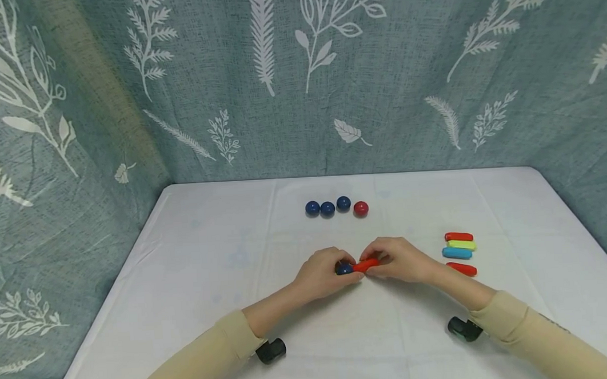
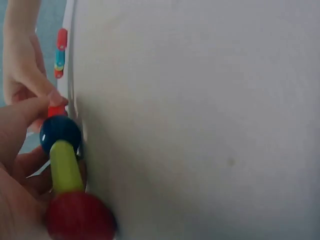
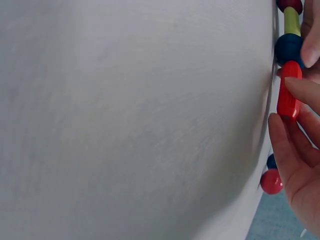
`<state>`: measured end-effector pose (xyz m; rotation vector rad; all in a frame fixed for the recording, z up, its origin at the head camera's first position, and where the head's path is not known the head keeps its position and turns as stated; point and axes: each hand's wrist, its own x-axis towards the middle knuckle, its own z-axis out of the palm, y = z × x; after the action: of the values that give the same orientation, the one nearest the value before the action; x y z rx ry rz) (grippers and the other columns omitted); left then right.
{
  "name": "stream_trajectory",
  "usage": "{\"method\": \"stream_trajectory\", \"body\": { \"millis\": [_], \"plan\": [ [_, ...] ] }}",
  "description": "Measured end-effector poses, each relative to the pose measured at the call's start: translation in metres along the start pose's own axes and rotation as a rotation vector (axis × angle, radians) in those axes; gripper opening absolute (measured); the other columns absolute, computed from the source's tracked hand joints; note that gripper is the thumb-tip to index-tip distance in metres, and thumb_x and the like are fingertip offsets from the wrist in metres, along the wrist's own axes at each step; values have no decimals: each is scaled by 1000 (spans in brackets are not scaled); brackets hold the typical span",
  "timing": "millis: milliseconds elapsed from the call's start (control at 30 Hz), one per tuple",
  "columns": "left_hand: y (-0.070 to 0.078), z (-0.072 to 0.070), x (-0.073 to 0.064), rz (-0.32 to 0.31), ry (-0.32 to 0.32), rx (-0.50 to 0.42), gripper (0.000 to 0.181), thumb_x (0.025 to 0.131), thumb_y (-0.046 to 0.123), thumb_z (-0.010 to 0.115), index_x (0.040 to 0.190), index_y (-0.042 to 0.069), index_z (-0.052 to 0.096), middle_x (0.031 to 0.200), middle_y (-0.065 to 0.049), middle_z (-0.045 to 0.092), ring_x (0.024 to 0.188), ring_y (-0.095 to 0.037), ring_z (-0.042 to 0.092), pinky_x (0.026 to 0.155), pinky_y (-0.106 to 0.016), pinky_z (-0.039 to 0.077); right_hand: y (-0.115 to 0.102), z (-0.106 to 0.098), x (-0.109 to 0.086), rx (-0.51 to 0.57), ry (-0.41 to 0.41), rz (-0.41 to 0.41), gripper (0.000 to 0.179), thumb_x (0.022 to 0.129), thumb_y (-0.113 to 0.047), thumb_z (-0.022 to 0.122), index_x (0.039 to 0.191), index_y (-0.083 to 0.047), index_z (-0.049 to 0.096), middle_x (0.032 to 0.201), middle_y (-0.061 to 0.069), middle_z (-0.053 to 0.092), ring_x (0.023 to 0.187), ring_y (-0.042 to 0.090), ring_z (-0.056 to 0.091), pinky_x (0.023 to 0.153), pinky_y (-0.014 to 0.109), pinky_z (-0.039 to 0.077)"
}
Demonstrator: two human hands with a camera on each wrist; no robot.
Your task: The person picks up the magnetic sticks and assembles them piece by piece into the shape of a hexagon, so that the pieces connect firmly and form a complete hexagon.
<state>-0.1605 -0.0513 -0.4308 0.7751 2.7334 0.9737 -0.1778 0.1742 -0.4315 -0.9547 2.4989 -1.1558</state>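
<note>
While both hands meet over the middle of the bench (image 1: pixel 208 246), the red rod (image 1: pixel 366 265) lies between them, one end against a dark blue ball (image 1: pixel 344 269) and the other reaching into the fingers of the right hand (image 1: pixel 397 260). That hand pinches the rod between thumb and fingertips, on the side away from the ball. The left hand (image 1: pixel 322 274) is curled round the blue ball, its thumb tip close to where ball and rod meet; how deep the rod sits in the ball cannot be told. From the ball's opposite side a yellow-green rod (image 2: pixel 66 167) runs back along the left palm to a dark red ball (image 2: pixel 80 218), both hidden from the head view. Beyond the hands, three loose blue balls (image 1: pixel 327 209) and a bright red ball (image 1: pixel 360 209) sit in an uneven row, the red one at the right end. Near the right forearm, a red stick (image 1: pixel 459 236), a yellow stick (image 1: pixel 461 245) and a blue stick (image 1: pixel 457 253) lie close together, with another red stick (image 1: pixel 461 269) slightly nearer the person. Behind the bench hangs a grey-green curtain (image 1: pixel 225 62) with white leaf prints.
</note>
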Motion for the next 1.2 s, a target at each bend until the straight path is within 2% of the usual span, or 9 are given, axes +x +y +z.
{"method": "stream_trajectory", "body": {
  "millis": [200, 433, 567, 700, 1000, 1200],
  "plan": [
    [0, 3, 0, 5, 19, 22, 20, 86, 30, 75, 94, 12, 74, 87, 3, 65, 78, -10, 56, 68, -23, 44, 0, -3, 5, -21, 35, 16, 20, 88, -12, 73, 107, -6, 70, 100, 0, 68, 92, 17, 63, 82, 31, 54],
    [-3, 3, -1, -22, 15, 28, 22, 87, 32, 74, 98, 13, 73, 92, 2, 67, 81, -12, 58, 72, -25, 46, 10, -18, 28, -65, 244, 158, 27, 90, -15, 70, 115, -3, 66, 110, 11, 67, 97, 25, 64, 83, 41, 53],
    [-4, 4, -2, -21, 13, 36, 22, 87, 32, 73, 99, 14, 73, 93, 2, 68, 83, -12, 58, 74, -26, 46, 19, -27, 44, -67, 310, 226, 38, 90, -15, 70, 124, 0, 60, 121, 17, 61, 105, 32, 62, 88, 46, 50],
    [-4, 5, -2, -23, 14, 33, 21, 88, 32, 73, 99, 15, 73, 94, 3, 68, 85, -13, 59, 76, -28, 47, 25, -32, 56, -75, 319, 253, 44, 89, -13, 70, 128, 2, 57, 125, 21, 56, 109, 36, 59, 91, 47, 48],
    [-3, 6, -3, -38, 2, 14, 22, 88, 32, 72, 101, 14, 73, 95, 2, 67, 85, -13, 57, 76, -27, 47, 35, -32, 72, -78, 253, 283, 46, 90, -13, 69, 131, 1, 55, 130, 21, 56, 113, 36, 56, 89, 45, 50],
    [-3, 6, -3, -29, 11, 13, 21, 89, 31, 72, 100, 14, 73, 95, 2, 67, 85, -13, 57, 76, -26, 47, 35, -31, 75, -116, 246, 274, 42, 89, -14, 68, 127, 1, 58, 122, 21, 60, 108, 35, 58, 84, 40, 52]
  ]
}}
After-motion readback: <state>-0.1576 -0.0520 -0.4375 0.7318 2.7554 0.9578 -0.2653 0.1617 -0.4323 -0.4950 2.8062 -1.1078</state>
